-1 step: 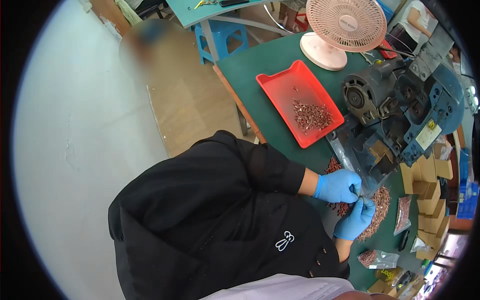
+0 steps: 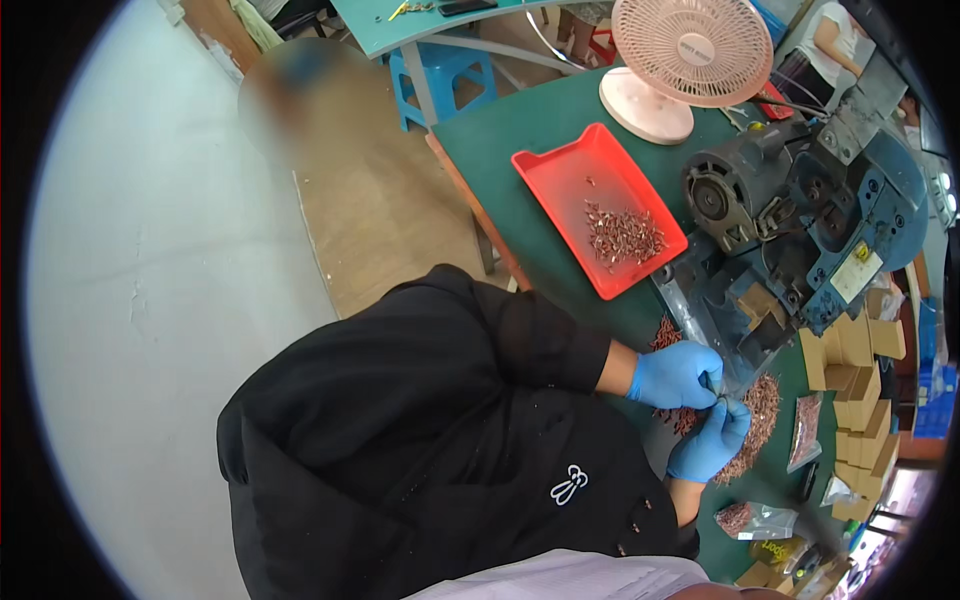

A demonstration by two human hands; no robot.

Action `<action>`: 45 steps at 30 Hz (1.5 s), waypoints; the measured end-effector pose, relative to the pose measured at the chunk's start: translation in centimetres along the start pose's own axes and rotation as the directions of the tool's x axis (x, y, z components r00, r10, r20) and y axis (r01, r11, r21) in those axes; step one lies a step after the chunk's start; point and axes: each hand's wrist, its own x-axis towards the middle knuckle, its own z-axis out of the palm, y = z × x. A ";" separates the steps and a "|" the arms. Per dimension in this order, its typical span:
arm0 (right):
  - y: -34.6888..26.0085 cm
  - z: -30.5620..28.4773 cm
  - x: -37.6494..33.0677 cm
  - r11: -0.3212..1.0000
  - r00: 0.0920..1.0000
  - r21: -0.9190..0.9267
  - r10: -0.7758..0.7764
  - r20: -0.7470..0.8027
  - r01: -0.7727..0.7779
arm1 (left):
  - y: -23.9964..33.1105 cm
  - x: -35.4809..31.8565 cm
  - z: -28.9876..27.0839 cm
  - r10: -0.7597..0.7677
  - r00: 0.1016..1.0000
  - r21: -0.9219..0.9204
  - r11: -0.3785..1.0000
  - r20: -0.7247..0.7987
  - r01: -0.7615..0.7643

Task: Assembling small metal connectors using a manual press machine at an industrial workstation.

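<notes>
Both my hands wear blue gloves and meet fingertip to fingertip beside the machine. My left hand (image 2: 677, 374) is closed in a pinch. My right hand (image 2: 708, 445) is closed the same way just below it. Whatever sits between the fingertips is too small and covered to make out. A heap of small copper-coloured metal pieces (image 2: 762, 415) lies on the green table, right beside my right hand. Reddish-brown small pieces (image 2: 667, 333) show partly from behind my left hand. The dark blue-grey machine (image 2: 740, 275) stands just beyond my hands.
A red tray (image 2: 560, 185) with small metal pieces stands on the green table (image 2: 480, 130), near a pink fan (image 2: 693, 50). Cardboard boxes (image 2: 858, 405), a bag of small parts (image 2: 805, 430) and another bag (image 2: 770, 520) lie to the right. A blue stool (image 2: 445, 75) stands beyond.
</notes>
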 end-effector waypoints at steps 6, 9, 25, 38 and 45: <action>1.0 -1.3 2.7 0.988 0.986 0.137 -0.042 -0.162 0.064 | 0.0 2.7 2.4 0.020 0.993 -0.153 0.988 -0.113 -0.038; 1.1 -0.5 7.3 0.981 0.982 0.181 -0.030 -0.188 0.065 | -0.6 6.4 2.1 0.016 0.989 -0.189 0.981 -0.146 -0.043; 3.4 -7.7 22.0 0.975 0.978 0.197 -0.063 -0.198 0.103 | -4.5 21.8 6.4 0.124 0.955 0.142 0.986 -0.270 -0.088; 3.3 -7.0 26.7 0.981 0.895 -0.140 -0.181 -0.407 0.134 | -7.5 26.8 8.1 0.608 0.742 0.579 0.724 -0.281 -0.375; 4.2 -7.2 27.3 0.986 0.903 -0.079 -0.165 -0.396 0.146 | -8.2 27.5 8.2 0.643 0.713 0.588 0.701 -0.278 -0.404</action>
